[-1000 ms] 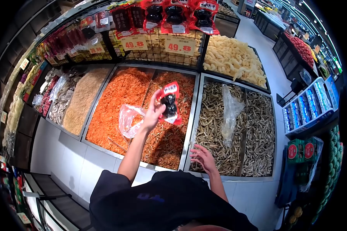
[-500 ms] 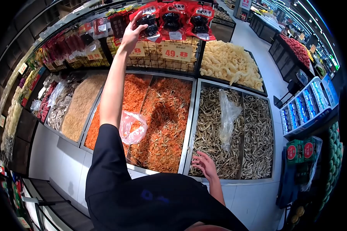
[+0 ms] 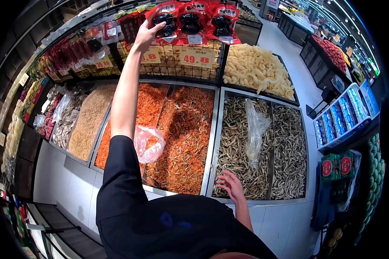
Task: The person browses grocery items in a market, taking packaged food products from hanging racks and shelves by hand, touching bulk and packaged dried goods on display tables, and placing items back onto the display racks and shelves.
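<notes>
My left hand [image 3: 146, 35] reaches far forward to the leftmost red vacuum pack [image 3: 168, 39] of dark round food. Its thumb lies across the front and the fingers curl round the left edge, partly hidden. Two similar packs, a middle pack [image 3: 192, 22] and a right pack [image 3: 223, 25], stand beside it on top of the black wire rack [image 3: 168, 71]. Low in view, my right hand [image 3: 231, 186] hangs over the near edge of a bin of small dried fish [image 3: 235, 129], fingers apart and holding nothing.
Bins of orange dried shrimp [image 3: 188, 142] with a pink plastic bag [image 3: 149, 144] lie below my left arm. A clear bag [image 3: 256, 134] rests on the fish. Pale curled dried food [image 3: 257, 71] fills a raised bin. A blue-white display box [image 3: 343, 114] stands at right.
My left hand keeps its place at the leftmost pack, its thumb slightly higher on the front. The view shifts a little; my right hand stays nearly still.
</notes>
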`<action>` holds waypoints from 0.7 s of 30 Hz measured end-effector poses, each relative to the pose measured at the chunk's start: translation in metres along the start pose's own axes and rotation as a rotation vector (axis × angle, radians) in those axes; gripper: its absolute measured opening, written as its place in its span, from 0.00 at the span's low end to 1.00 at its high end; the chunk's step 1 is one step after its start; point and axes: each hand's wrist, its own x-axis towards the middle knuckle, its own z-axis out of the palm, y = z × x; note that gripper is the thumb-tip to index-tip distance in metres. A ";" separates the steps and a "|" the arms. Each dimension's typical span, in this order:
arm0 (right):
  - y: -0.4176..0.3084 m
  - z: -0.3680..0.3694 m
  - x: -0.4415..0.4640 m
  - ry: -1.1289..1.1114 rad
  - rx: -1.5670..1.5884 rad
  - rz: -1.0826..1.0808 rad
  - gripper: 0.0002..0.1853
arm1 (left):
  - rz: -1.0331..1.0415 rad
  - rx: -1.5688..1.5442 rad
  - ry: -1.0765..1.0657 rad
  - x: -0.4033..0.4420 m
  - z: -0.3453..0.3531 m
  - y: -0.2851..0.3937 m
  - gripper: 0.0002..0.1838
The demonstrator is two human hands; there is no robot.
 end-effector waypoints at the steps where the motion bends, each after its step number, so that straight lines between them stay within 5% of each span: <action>1: 0.000 0.000 0.000 -0.003 0.002 -0.001 0.20 | 0.000 0.000 -0.001 0.000 -0.001 0.000 0.33; 7: 0.002 -0.002 -0.001 -0.013 0.020 -0.005 0.19 | -0.057 0.021 -0.040 0.009 -0.002 -0.008 0.34; 14: 0.000 0.000 -0.004 0.000 0.019 -0.013 0.17 | -0.291 0.406 -0.019 0.019 0.007 -0.008 0.31; 16: 0.005 -0.002 -0.004 -0.004 0.027 -0.025 0.17 | -0.062 0.742 0.287 -0.009 0.020 -0.023 0.31; 17: 0.008 -0.003 -0.004 -0.010 0.038 -0.032 0.17 | 0.084 0.667 0.337 -0.031 0.024 -0.030 0.31; 21: 0.020 -0.009 -0.006 -0.007 0.067 0.006 0.17 | -0.018 0.540 0.344 -0.168 0.059 -0.050 0.26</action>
